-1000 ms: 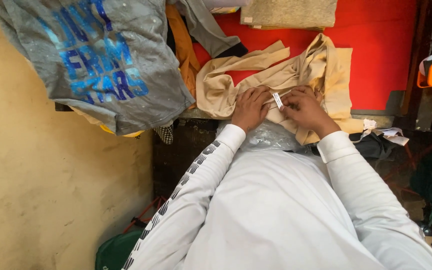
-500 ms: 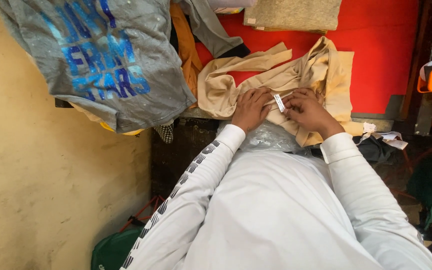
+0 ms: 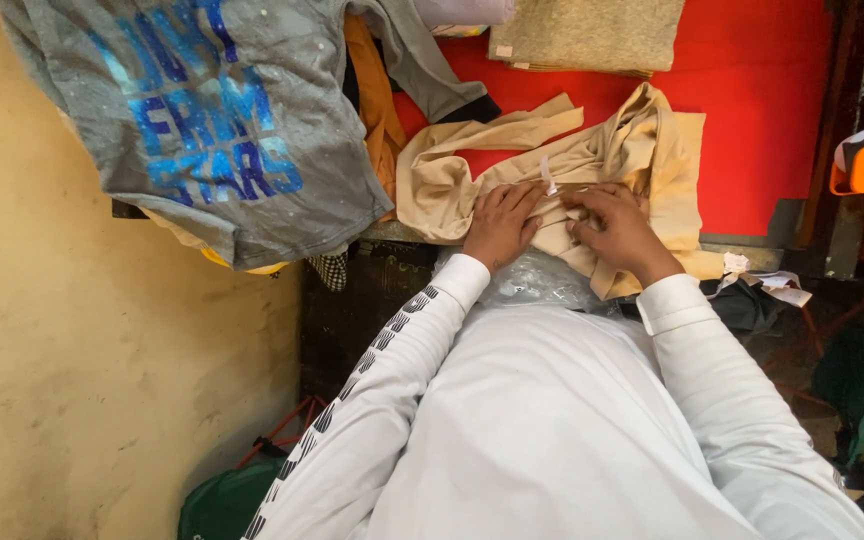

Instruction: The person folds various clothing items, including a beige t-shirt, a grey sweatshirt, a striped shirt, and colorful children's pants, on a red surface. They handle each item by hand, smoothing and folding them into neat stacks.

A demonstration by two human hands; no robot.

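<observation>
Both hands rest on a beige garment (image 3: 592, 160) spread over the near edge of the red tabletop (image 3: 752, 110). The left hand (image 3: 501, 222) lies flat with its fingers extended, pressing the cloth down rather than closing on anything. The right hand (image 3: 620, 225) has its fingers curled into the fabric, apparently pinching a fold; how firm that grip is I cannot tell. A small white tag (image 3: 548, 176) stands up from the cloth between the two hands, just beyond the fingertips.

The garment looks soft, light and limp. It creases and bunches freely and would slump if lifted from one point, so it is best taken at a seam or hem with both hands. Nothing about it seems fragile or slippery.

A clear plastic bag (image 3: 532, 280) lies crumpled at the tabletop edge against the person's chest. A grey printed T-shirt (image 3: 202, 130) hangs over the left end, with an orange cloth (image 3: 377, 110) beside it.
</observation>
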